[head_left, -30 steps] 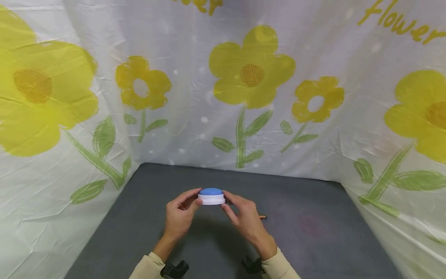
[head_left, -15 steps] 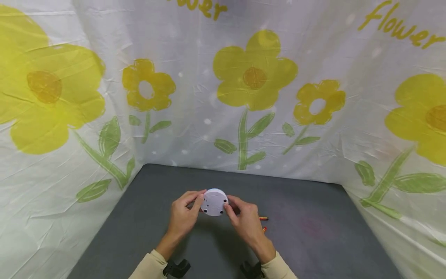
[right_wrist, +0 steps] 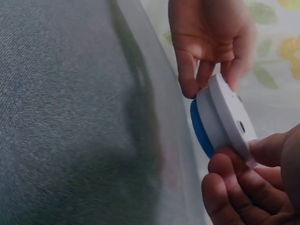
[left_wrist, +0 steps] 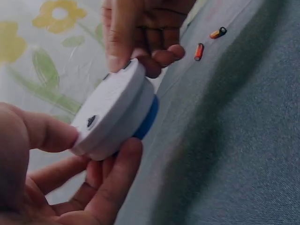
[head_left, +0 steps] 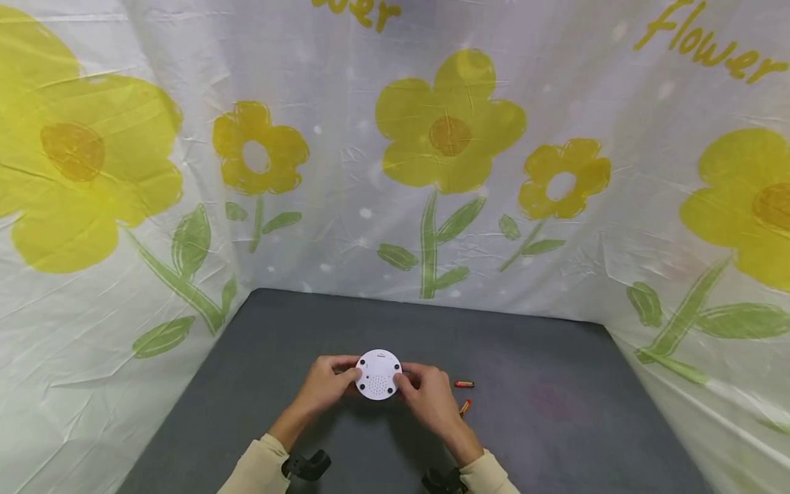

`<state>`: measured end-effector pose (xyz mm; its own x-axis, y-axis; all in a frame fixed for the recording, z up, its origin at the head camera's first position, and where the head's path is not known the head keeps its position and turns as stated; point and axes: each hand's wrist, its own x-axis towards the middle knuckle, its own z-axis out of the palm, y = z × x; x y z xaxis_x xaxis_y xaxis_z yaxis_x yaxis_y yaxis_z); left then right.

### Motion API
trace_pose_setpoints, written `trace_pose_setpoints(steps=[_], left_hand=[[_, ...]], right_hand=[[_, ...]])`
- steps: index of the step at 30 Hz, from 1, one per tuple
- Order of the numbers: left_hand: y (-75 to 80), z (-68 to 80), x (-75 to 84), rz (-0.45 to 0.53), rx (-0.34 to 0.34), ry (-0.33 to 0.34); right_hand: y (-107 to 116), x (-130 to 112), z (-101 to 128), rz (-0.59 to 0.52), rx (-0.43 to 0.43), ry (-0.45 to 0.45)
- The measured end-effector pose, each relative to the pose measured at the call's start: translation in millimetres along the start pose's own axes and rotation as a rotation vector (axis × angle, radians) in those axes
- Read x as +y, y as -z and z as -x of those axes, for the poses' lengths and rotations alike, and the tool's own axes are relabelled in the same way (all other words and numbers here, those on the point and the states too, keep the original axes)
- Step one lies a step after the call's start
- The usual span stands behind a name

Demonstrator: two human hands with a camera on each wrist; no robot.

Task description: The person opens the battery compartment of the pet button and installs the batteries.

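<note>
- White plastic button (head_left: 378, 374) with a blue dome (left_wrist: 147, 120), held underside up over the grey mat (head_left: 543, 425); it looks rigid, light and smooth, so likely slippery.
- Best hold: opposite sides of the rim, clear of the dome.
- Left hand (head_left: 326, 384) and right hand (head_left: 426, 392) both pinch the rim with thumb and fingertips.
- Two batteries (head_left: 463, 384) lie on the mat just right of the hands.

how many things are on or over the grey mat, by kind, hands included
Round white plastic button device with a blue dome, held underside up: 1
Small orange-and-black cylindrical batteries lying on the mat: 2
Hands gripping the device: 2, left hand and right hand
Total: 5
</note>
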<state>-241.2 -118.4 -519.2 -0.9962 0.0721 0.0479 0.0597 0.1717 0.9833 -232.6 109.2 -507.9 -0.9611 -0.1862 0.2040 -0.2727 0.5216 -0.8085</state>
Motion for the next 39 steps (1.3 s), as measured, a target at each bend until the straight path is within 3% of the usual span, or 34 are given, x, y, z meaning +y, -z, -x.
trace_pose_setpoints(steps=[6,19,25,34,39], left_hand=[[-0.5,-0.5,-13.2,0.041,-0.041,0.120],[-2.9,-3.7,-26.3,-0.020,0.006,0.186],[-2.6,-5.6,-26.8,0.005,0.002,0.193],[-2.1,-7.8,-25.6,0.043,0.037,0.240],[-3.4,-8.5,-27.2,0.069,0.041,0.242]], right_hand=[[-8,13,0,-0.017,-0.042,-0.044],[-24,27,-2,-0.102,-0.079,-0.102],[-26,29,-5,-0.052,-0.055,-0.089],[-26,16,-13,0.305,0.121,0.162],[-28,1,-24,0.423,0.082,0.306]])
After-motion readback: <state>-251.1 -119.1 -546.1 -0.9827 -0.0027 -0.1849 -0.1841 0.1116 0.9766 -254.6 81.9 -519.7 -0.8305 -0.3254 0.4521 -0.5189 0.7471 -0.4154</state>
